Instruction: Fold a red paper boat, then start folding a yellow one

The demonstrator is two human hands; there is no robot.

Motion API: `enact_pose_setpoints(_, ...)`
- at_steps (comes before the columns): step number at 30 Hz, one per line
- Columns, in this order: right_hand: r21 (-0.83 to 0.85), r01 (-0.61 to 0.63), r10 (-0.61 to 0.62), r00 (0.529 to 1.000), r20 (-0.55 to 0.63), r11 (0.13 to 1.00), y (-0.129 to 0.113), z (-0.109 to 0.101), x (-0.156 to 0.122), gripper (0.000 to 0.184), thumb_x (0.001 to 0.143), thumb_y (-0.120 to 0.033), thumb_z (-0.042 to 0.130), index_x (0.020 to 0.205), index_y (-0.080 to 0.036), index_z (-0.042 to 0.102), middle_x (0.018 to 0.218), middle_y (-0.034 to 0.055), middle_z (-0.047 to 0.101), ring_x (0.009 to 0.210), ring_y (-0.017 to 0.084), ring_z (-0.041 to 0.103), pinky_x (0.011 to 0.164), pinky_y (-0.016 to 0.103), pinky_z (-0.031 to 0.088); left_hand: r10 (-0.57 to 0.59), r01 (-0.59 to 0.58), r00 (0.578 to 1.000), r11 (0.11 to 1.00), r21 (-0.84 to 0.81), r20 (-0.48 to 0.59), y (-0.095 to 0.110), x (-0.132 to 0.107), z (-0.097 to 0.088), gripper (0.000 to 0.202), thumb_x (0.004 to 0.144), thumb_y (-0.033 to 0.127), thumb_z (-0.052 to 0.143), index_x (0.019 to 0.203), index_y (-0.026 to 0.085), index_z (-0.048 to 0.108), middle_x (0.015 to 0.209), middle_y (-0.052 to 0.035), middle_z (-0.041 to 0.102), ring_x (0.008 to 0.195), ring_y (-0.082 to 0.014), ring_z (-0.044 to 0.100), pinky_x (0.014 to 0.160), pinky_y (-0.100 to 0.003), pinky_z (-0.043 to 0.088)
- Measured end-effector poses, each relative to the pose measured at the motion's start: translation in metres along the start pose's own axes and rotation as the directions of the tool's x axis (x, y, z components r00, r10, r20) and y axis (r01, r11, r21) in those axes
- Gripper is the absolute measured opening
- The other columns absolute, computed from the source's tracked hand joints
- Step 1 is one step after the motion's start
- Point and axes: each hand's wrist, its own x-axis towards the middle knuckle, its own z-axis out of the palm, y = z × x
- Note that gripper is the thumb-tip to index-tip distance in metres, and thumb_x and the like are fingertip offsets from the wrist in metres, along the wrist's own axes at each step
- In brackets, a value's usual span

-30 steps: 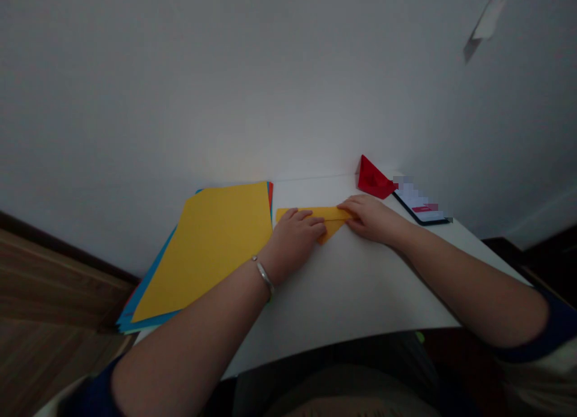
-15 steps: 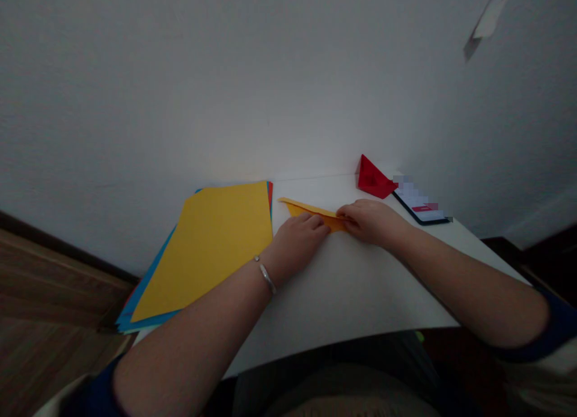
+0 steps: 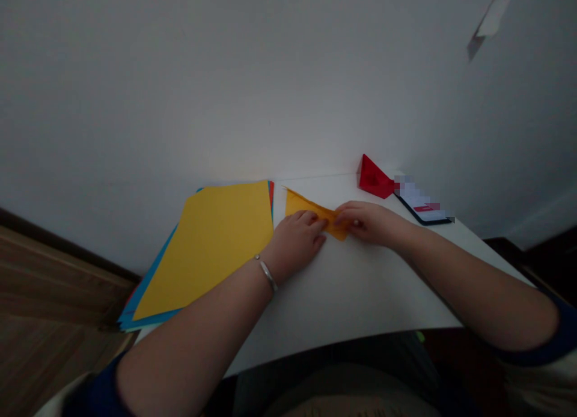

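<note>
A folded sheet of orange paper [image 3: 297,202] lies on the white table in front of me, a raised fold along its far edge. My left hand [image 3: 297,240], with a silver bangle at the wrist, presses the paper down with curled fingers on its near side. At the right end, my right hand [image 3: 367,222] has its fingers closed on the paper's edge. Both hands hide part of the sheet. Beyond my right hand stands a red folded-paper shape [image 3: 375,179], apart from the orange one.
At the left lies a stack of coloured sheets, yellow paper [image 3: 211,243] on top with blue and red edges below. A phone [image 3: 421,203] with its screen lit rests at the right. The white table [image 3: 351,297] meets a grey wall [image 3: 270,86] behind.
The orange paper's far left tip has swung up and slightly right, and more of its face shows. My right fingers have shifted slightly along its edge; my left hand stays on it.
</note>
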Motion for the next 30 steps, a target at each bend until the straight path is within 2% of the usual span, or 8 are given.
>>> enact_pose_setpoints(2,-0.023,0.019,-0.019,0.999,0.027,1.000,0.001,0.000,0.000,0.031,0.077,-0.018,0.059,0.106,-0.025,0.069,0.115,0.0062,0.067,0.103,0.021,0.062,0.087,0.034,0.049,-0.012,0.012,1.000,1.000,-0.002,0.003,-0.001,0.000,0.002,0.037,0.094,0.033,0.045,0.125,0.016,0.058,0.122,-0.0112,0.061,0.114,-0.0246,0.054,0.099,-0.040,0.044)
enact_pose_setpoints(5,-0.095,-0.043,0.046,0.998,0.032,0.995,0.002,-0.001,-0.001,0.035,0.074,-0.027,0.066,0.110,-0.025,0.068,0.114,0.0058,0.068,0.103,0.024,0.062,0.090,0.037,0.048,-0.010,0.010,1.000,1.000,-0.009,0.010,-0.003,0.000,0.006,0.042,0.094,0.035,0.045,0.128,0.014,0.056,0.132,-0.0126,0.057,0.122,-0.0259,0.050,0.105,-0.043,0.039)
enact_pose_setpoints(13,-0.192,-0.051,0.064,0.996,0.061,0.980,0.005,-0.001,-0.002,0.029,0.080,-0.034,0.065,0.107,-0.028,0.071,0.111,0.0052,0.069,0.102,0.024,0.061,0.086,0.036,0.049,0.011,-0.012,0.999,1.000,0.005,0.033,-0.005,0.000,0.009,0.045,0.096,0.038,0.041,0.135,0.017,0.052,0.139,-0.0129,0.052,0.131,-0.0301,0.044,0.107,-0.048,0.036)
enact_pose_setpoints(18,-0.143,-0.071,0.081,0.995,0.060,0.987,0.006,0.002,0.000,0.032,0.077,-0.041,0.069,0.105,-0.026,0.072,0.109,0.0061,0.068,0.100,0.024,0.061,0.085,0.036,0.049,0.026,-0.027,0.999,0.999,0.020,0.048,-0.005,0.000,0.010,0.044,0.097,0.039,0.040,0.136,0.023,0.052,0.140,-0.0138,0.051,0.130,-0.0310,0.045,0.106,-0.049,0.037)
enact_pose_setpoints(22,-0.161,-0.106,0.114,0.992,0.045,0.981,0.002,0.003,0.001,0.027,0.081,-0.043,0.065,0.100,-0.025,0.072,0.104,0.0070,0.068,0.098,0.024,0.061,0.082,0.036,0.049,0.065,-0.066,0.997,0.998,0.020,0.036,-0.005,0.000,0.011,0.046,0.097,0.038,0.041,0.140,0.025,0.047,0.138,-0.0127,0.052,0.128,-0.0291,0.047,0.105,-0.048,0.038)
enact_pose_setpoints(26,-0.242,-0.105,0.116,0.993,0.032,0.965,-0.006,0.002,0.001,0.028,0.085,-0.046,0.058,0.101,-0.026,0.069,0.108,0.0076,0.067,0.100,0.025,0.060,0.077,0.036,0.048,0.078,-0.078,0.997,0.997,-0.006,0.026,-0.004,0.001,0.008,0.045,0.096,0.036,0.042,0.139,0.023,0.048,0.138,-0.0106,0.053,0.128,-0.0280,0.047,0.106,-0.047,0.038)
enact_pose_setpoints(30,-0.288,-0.077,0.092,0.995,0.038,0.955,-0.013,0.000,0.001,0.025,0.088,-0.042,0.055,0.100,-0.024,0.069,0.104,0.0076,0.067,0.096,0.023,0.060,0.074,0.033,0.046,0.095,-0.095,0.995,0.994,-0.051,0.004,-0.001,0.003,0.003,0.037,0.093,0.030,0.048,0.126,0.017,0.058,0.127,-0.0102,0.060,0.120,-0.0254,0.052,0.104,-0.041,0.040)
